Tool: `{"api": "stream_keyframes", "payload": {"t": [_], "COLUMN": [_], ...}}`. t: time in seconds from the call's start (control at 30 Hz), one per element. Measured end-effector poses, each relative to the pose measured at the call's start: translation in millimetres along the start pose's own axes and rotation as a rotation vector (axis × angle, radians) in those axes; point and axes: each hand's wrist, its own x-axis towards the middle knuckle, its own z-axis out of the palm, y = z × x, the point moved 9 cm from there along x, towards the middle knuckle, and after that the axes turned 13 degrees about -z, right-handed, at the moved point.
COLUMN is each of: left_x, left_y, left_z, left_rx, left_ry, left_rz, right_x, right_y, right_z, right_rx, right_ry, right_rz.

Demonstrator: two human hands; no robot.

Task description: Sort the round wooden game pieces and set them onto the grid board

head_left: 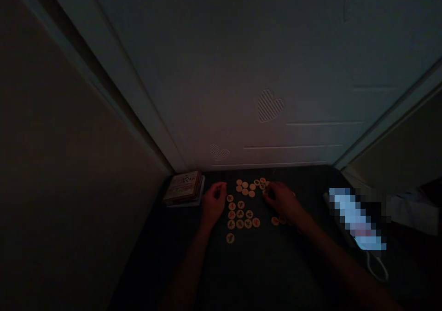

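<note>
Round pieces (pixel 240 214) lay in clusters on the dark worktop (pixel 248 269) at the lower centre of the frame, the left hand (pixel 214 201) curled just beside them and the right hand (pixel 283 201) over some farther right; whether either grip held a piece could not be told. Left of centre sat a box-like stack (pixel 182 187), its inside hidden.

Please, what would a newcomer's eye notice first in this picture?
Probably the bright, pixelated screen at the right. Next, the round pieces on the dark table, mostly between the left hand and right hand. Behind, the larger striped heart on the panel.
</note>
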Motion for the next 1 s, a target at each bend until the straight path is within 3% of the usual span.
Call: {"api": "stream_keyframes", "payload": {"t": [0.17, 0.47, 0.63, 0.9, 0.93, 1.0], "left_x": [-0.9, -1.5, -1.0, -1.6, -1.6, -1.6], "left_y": [0.5, 4.1, 4.2, 2.7, 2.9, 3.8], "left_z": [-0.6, -0.7, -0.5, -1.8, -1.6, -1.3], "left_rx": [-0.015, -0.021, -0.01, 0.0, -0.002, -0.005], "left_ry": [-0.004, -0.002, -0.004, 0.003, 0.001, -0.002], "left_rz": [-0.004, -0.006, 0.001, 0.01, 0.013, 0.016], "right_x": [-3.9, -24.2, -35.2, -43.4, -43.4, -41.9], "right_y": [3.9, 32.9, 20.4, -8.7, -11.2, -9.8], "right_z": [-0.1, -39.4, -42.7, -33.3, -33.4, -43.7], "right_rx": [0.071, 0.269, 0.261, 0.193, 0.193, 0.193], "right_ry": [0.005, 0.032, -0.098, -0.231, -0.229, -0.1], "right_rz": [0.014, 0.087, 0.065, -0.111, -0.125, -0.082]}}
